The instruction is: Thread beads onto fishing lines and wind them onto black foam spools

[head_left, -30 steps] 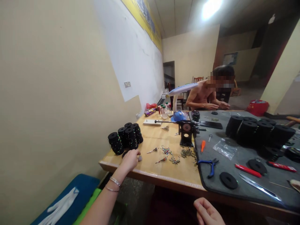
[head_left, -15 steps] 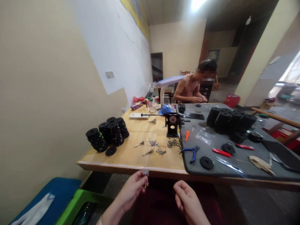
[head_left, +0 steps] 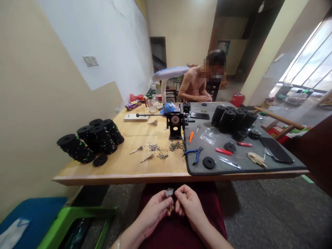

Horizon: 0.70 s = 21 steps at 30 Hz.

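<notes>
Below the wooden table, the left hand and right hand are pinching one tiny blurred piece; the clear bag is hiding its contents.

Both forearms slant in from the bottom edge, the left from the lower left and the right from the lower right, and meet low at the middle of the view. The left grip is turned palm inward, thumb and forefinger pinched together at their tips, with the other fingers curled loosely beneath. The right grip sits just beside it, knuckles up and fingers bent, its thumb and forefinger closed toward the left's pinch. The two touch at the fingertips. Both wrists are nearly straight.
</notes>
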Tool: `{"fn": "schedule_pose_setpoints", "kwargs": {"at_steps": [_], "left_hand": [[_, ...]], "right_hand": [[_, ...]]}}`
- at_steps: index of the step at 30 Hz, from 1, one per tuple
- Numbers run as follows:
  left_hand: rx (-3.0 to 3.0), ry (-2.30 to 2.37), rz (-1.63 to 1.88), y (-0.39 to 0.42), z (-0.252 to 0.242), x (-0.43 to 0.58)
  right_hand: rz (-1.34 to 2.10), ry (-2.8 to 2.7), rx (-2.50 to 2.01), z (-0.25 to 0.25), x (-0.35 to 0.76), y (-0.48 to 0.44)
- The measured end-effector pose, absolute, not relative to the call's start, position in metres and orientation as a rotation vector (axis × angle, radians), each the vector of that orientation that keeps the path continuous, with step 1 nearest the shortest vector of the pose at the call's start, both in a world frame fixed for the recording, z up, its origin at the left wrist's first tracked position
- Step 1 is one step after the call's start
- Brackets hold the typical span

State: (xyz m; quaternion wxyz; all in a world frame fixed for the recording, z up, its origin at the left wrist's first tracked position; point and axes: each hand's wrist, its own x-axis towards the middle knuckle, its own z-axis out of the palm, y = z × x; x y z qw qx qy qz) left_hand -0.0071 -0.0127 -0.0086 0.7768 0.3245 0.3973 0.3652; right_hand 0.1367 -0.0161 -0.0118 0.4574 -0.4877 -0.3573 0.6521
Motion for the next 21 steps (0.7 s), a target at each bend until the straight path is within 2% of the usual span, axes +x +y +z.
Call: {"fn": "schedule_pose_setpoints", "kwargs": {"at_steps": [21], "left_hand": [[0.681,0.750,0.754,-0.010,-0.002,0.003]], "right_hand": [[1.548,-0.932,-1.191,-0.015,0.140,-0.014]]}}
